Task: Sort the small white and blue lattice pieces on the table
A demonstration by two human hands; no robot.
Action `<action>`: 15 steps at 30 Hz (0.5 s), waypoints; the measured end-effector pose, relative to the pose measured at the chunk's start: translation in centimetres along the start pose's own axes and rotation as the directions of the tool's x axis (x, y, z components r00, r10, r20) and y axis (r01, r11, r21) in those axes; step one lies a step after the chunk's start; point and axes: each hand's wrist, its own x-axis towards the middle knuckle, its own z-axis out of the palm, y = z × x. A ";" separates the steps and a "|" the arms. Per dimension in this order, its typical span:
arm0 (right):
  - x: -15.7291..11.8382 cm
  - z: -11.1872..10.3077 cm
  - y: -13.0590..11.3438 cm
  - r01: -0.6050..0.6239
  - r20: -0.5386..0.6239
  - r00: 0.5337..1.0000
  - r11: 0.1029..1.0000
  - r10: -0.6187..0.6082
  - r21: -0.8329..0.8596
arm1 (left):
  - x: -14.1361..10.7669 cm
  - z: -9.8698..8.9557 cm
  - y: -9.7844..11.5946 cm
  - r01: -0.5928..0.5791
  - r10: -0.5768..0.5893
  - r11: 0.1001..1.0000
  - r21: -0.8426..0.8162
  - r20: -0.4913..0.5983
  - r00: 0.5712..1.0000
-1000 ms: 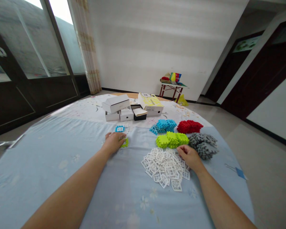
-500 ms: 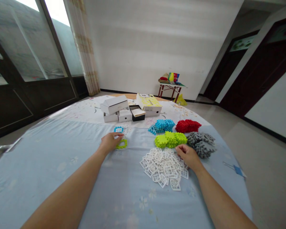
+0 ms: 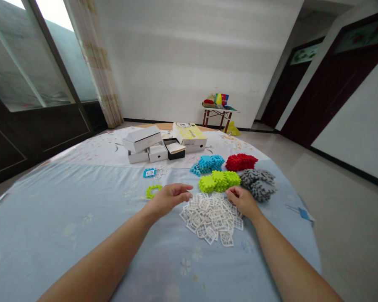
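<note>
My left hand (image 3: 170,200) is open over the cloth, thumb and fingers apart, pointing at the left side of a pile of white plastic window pieces (image 3: 212,216). Behind that hand lies a lime-green toothed frame (image 3: 151,191). My right hand (image 3: 242,202) is closed at the pile's upper right edge, fingertips pinched; whatever may be in them is too small to tell. Just beyond it are lime-green toothed plates (image 3: 219,180) in rows and grey ones (image 3: 258,184). A blue frame (image 3: 149,173) with a white window piece in it lies farther left, beside loose window pieces (image 3: 160,171).
Blue plates (image 3: 208,163) and red plates (image 3: 241,161) sit behind the lime-green ones. White boxes (image 3: 141,140), a black box (image 3: 176,155) and a yellow-white box (image 3: 190,136) stand toward the back of the cloth-covered table (image 3: 78,218). A small table (image 3: 219,110) is by the wall.
My left hand has moved right, away from the lime-green frame to the window pile, and its fingers have parted. My right hand stays at the pile's edge. The view has shifted slightly.
</note>
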 end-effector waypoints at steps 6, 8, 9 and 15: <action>-0.1 -0.2 -0.2 0.003 0.001 1.000 1.000 -0.003 0.013 | -0.1 -3.4 0.2 -0.026 0.057 0.967 0.254 -0.117 0.992; 0.0 -0.1 -0.1 0.005 0.003 1.000 1.000 -0.005 0.023 | -0.2 -5.6 -0.4 0.001 0.085 0.905 0.425 -0.183 0.979; 0.0 -0.1 -0.1 0.004 0.003 1.000 1.000 -0.004 0.028 | -0.2 -6.6 -0.7 0.024 0.092 0.861 0.507 -0.203 0.975; 0.1 0.0 0.3 0.002 0.009 1.000 0.999 -0.002 0.040 | -0.6 -9.6 -2.9 0.174 -0.013 0.596 0.784 -0.208 0.978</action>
